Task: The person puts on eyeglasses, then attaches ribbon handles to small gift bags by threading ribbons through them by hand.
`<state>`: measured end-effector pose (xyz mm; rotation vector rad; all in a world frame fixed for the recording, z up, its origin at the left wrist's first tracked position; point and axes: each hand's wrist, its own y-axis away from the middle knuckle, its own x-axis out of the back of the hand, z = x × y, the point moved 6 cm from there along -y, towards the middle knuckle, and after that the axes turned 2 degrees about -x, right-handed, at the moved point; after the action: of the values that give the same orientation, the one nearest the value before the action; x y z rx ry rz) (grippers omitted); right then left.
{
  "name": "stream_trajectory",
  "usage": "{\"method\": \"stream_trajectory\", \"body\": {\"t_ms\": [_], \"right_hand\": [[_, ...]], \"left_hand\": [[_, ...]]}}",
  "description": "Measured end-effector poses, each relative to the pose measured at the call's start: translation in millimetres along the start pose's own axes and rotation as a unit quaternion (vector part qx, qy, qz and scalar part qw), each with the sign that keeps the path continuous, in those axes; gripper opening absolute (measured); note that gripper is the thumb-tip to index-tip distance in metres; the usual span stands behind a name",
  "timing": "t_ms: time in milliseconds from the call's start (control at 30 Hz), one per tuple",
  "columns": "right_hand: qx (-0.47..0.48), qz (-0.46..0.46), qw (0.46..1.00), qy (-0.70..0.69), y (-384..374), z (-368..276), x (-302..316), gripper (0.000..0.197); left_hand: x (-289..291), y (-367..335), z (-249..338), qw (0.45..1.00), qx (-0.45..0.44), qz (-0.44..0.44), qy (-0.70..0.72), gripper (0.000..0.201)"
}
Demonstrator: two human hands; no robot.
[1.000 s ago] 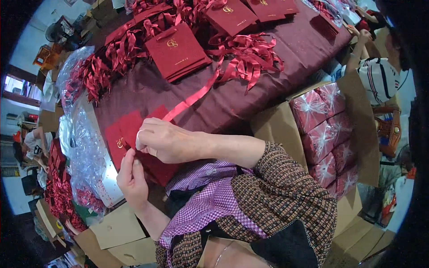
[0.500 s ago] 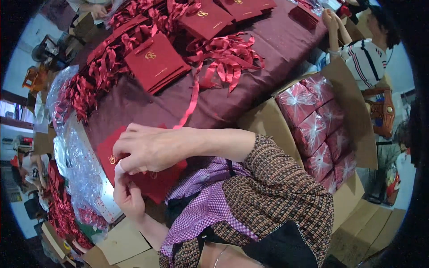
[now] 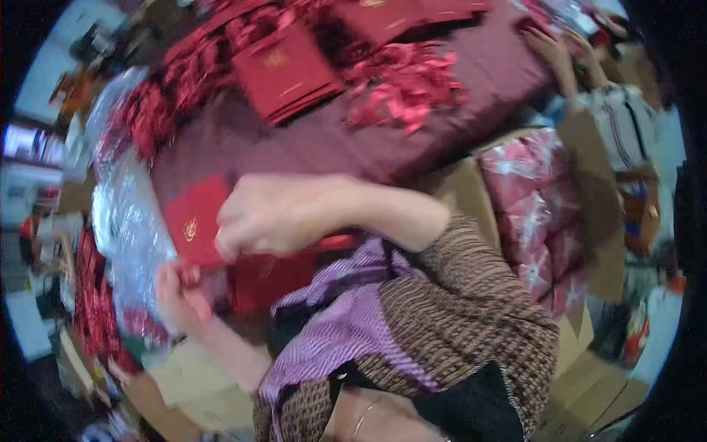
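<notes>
My right hand [image 3: 261, 219] reaches across from the right, over two flat red pieces, smeared by motion with its fingers curled in. Whatever it may hold is hidden. My left hand [image 3: 179, 293] is lower and further left, its fingers bent closed beside the near corner of a red piece with a gold emblem [image 3: 195, 221]. A little red shows at its fingertips, too blurred to name. A second red piece [image 3: 269, 278] lies partly under my right hand, close to my body. A bit of red ribbon [image 3: 337, 241] shows below my right wrist.
A stack of red pieces [image 3: 287, 74] and a heap of red ribbons [image 3: 409, 85] lie further back on the dark red cloth [image 3: 294, 151]. Clear plastic wrap [image 3: 129, 221] is at the left. An open carton [image 3: 526, 191] with wrapped red packs stands right; a co-worker's hands [image 3: 563, 55] are beyond.
My hands were together and have come apart, the left going left and the right a little up and right. The ribbon strip running from the heap to my right wrist no longer shows.
</notes>
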<state>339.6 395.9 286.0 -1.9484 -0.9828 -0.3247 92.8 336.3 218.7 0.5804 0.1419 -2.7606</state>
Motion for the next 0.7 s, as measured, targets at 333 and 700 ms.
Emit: {"method": "stream_trajectory", "body": {"t_ms": [333, 700], "right_hand": [[-0.265, 0.020, 0.957, -0.118, 3.5, 68.0, 8.9, 0.012], [-0.084, 0.111, 0.976, 0.165, 4.8, 52.1, -4.1, 0.025]], "left_hand": [[-55.9, 29.7, 11.9, 0.854, -0.204, -0.080, -0.471, 0.019], [-58.5, 7.8, -30.3, 0.792, -0.173, -0.054, -0.582, 0.010]]}}
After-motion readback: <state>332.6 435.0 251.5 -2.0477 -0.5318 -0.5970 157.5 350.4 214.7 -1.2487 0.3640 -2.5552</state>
